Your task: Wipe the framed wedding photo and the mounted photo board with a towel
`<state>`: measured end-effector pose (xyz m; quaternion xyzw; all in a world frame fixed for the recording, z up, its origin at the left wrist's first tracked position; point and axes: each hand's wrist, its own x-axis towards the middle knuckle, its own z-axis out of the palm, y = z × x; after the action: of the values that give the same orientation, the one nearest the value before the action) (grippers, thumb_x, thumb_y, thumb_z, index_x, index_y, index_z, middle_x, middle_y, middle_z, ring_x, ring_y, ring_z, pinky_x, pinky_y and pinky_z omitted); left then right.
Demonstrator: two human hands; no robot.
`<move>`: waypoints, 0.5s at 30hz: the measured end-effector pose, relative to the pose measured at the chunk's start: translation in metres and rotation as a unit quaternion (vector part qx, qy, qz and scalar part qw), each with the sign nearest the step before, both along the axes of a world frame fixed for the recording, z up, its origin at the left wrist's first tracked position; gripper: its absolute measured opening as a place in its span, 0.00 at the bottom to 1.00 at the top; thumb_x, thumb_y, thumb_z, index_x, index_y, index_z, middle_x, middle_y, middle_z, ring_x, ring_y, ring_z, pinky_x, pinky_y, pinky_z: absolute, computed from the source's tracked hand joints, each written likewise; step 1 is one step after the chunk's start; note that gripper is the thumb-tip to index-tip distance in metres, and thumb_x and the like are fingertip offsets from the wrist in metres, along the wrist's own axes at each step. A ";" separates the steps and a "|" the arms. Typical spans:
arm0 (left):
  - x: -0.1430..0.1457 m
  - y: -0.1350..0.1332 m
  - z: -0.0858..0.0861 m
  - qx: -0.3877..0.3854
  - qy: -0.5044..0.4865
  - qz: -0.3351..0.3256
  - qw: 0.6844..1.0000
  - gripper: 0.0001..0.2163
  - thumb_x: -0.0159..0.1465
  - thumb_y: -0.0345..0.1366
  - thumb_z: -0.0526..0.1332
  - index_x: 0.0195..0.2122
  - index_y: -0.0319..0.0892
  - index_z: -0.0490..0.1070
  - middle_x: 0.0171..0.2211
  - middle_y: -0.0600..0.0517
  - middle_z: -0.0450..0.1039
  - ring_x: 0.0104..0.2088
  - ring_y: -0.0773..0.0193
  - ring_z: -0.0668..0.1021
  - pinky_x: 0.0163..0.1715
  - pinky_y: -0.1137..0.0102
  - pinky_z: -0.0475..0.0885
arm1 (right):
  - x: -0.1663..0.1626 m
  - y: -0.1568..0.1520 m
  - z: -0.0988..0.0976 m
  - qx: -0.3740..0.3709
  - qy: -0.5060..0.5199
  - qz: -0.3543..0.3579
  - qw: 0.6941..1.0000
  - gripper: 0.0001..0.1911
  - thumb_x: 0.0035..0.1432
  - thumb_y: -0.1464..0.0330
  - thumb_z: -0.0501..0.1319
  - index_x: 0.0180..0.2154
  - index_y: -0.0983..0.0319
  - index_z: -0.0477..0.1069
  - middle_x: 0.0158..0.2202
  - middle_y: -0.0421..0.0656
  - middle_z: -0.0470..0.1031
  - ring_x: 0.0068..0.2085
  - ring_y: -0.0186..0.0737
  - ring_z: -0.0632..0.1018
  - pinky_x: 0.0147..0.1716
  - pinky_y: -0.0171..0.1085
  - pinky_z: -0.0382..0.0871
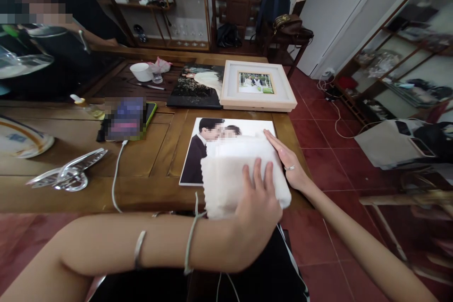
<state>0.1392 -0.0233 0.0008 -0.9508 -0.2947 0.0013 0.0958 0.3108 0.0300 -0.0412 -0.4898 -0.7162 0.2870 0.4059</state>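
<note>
Photo panel (pixel 193 163) lies flat on wood table (pixel 152 193), nr its R front corner: narrow wood strip btwn panel & table's R edge, another btwn panel & framed photo (pixel 231 82) behind; wider wood stretch to L, up to phone cable (pixel 114 174). Pictured heads pt to far edge, i.e. upright for wearer; long axis unclear, as white cloth (pixel 222 174) covers lower R part & reaches table's front edge. L hand (pixel 260 203): fingers apart, laid on cloth. R hand (pixel 292 172): fingers straight along panel's R edge; thumb hidden, can't tell if gripping.
</note>
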 end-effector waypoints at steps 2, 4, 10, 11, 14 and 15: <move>-0.013 -0.015 0.001 0.008 -0.012 -0.031 0.999 0.15 0.64 0.38 0.57 0.47 0.41 0.79 0.61 0.37 0.63 0.60 0.30 0.64 0.51 0.39 0.68 | -0.001 0.000 0.001 0.006 -0.020 -0.005 1.000 0.24 0.69 0.59 0.48 0.64 0.51 0.56 0.68 0.37 0.55 0.68 0.42 0.55 0.68 0.51 0.46; -0.026 -0.017 0.003 0.004 -0.018 -0.053 0.998 0.14 0.63 0.36 0.58 0.44 0.40 0.80 0.60 0.36 0.64 0.59 0.31 0.66 0.51 0.41 0.69 | -0.002 0.000 0.001 0.014 -0.041 -0.005 0.999 0.24 0.67 0.61 0.51 0.64 0.53 0.58 0.67 0.40 0.58 0.68 0.43 0.57 0.67 0.51 0.49; -0.040 0.064 0.022 -0.048 0.024 0.022 0.998 0.14 0.60 0.28 0.56 0.44 0.35 0.77 0.59 0.31 0.65 0.56 0.35 0.71 0.44 0.51 0.74 | -0.005 0.002 -0.001 0.053 -0.096 0.017 0.994 0.22 0.65 0.66 0.56 0.60 0.56 0.64 0.61 0.46 0.68 0.63 0.44 0.66 0.63 0.51 0.59; -0.038 0.084 0.026 -0.063 0.024 0.046 0.997 0.15 0.60 0.26 0.54 0.44 0.35 0.77 0.57 0.31 0.67 0.54 0.37 0.73 0.40 0.54 0.75 | -0.005 0.002 -0.002 0.061 -0.101 0.019 0.993 0.22 0.64 0.66 0.57 0.60 0.56 0.65 0.60 0.46 0.69 0.63 0.44 0.67 0.63 0.51 0.61; -0.023 0.133 0.033 -0.112 -0.026 0.032 0.993 0.17 0.59 0.24 0.52 0.46 0.34 0.74 0.52 0.36 0.72 0.47 0.48 0.77 0.39 0.62 0.74 | -0.005 0.003 -0.004 0.073 -0.111 0.014 0.991 0.21 0.63 0.66 0.58 0.58 0.57 0.68 0.59 0.47 0.71 0.62 0.45 0.68 0.61 0.51 0.62; -0.017 0.144 0.033 -0.136 -0.055 -0.005 0.989 0.17 0.59 0.23 0.52 0.46 0.36 0.74 0.51 0.38 0.73 0.46 0.52 0.77 0.41 0.63 0.73 | -0.005 0.003 -0.005 0.071 -0.118 0.008 0.990 0.21 0.63 0.66 0.58 0.57 0.57 0.68 0.58 0.47 0.71 0.61 0.46 0.69 0.61 0.51 0.63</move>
<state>0.1222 0.1211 0.0340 -0.9550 -0.2922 -0.0115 -0.0504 0.3061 0.0331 -0.0466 -0.4840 -0.7816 0.1788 0.3505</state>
